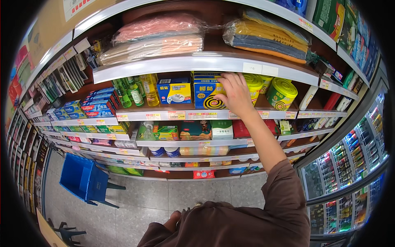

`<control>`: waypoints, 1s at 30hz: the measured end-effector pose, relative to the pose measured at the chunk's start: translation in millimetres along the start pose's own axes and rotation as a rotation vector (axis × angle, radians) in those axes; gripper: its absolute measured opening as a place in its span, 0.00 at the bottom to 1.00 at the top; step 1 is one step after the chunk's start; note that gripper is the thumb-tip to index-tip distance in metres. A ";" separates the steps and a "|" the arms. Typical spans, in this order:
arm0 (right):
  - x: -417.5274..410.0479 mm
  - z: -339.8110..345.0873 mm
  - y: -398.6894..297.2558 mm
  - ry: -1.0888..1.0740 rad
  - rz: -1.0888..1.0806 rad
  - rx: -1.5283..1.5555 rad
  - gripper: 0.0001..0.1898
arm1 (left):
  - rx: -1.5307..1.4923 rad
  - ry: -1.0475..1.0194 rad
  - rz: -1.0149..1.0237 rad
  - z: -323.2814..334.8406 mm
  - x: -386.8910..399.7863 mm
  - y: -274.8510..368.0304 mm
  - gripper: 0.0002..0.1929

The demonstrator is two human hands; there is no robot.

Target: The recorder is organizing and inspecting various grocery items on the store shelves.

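My right hand reaches into a shelf at its right-hand coil box. Its thumb lies against the front of a blue-and-yellow mosquito-coil box, and its fingers bend over the top edge. Part of the box's right side is hidden behind the hand. Just right of the hand stand yellow-green lidded tubs with coil pictures. To the left sits another blue-and-yellow carton beside green and amber bottles. Of my left hand, only a bit of skin shows below by my brown shirt; its fingers cannot be made out.
Above, bagged towels lie on a white-edged shelf. Toothpaste cartons fill the left side. A blue plastic crate stands on a dark-legged stool over the tiled floor. Glass-door drinks coolers line the right.
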State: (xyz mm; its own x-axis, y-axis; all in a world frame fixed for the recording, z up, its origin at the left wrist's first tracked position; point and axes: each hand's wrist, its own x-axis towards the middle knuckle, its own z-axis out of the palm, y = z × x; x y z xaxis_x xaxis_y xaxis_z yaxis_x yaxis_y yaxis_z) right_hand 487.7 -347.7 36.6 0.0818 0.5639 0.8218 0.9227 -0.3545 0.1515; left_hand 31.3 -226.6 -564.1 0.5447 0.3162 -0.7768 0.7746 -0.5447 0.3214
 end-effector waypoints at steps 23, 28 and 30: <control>-51.9 -58.8 -30.1 0.254 -0.065 0.195 0.24 | 0.044 0.306 0.365 -56.3 42.8 44.8 0.25; -107.8 -65.4 -61.7 0.221 -0.196 0.271 0.16 | -1.132 -0.405 0.702 -208.5 -102.2 210.9 0.27; -133.0 -59.7 -75.7 0.156 -0.219 0.277 0.15 | -1.333 -0.619 0.825 -239.0 -147.9 248.1 0.28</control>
State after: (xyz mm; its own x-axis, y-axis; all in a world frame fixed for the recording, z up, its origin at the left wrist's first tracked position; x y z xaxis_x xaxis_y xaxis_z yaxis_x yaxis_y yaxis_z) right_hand 384.4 -440.4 -51.3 -0.1669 0.4756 0.8637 0.9805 -0.0117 0.1960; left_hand 219.7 -222.9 -240.0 0.9663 -0.2048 -0.1561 0.2559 0.6950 0.6719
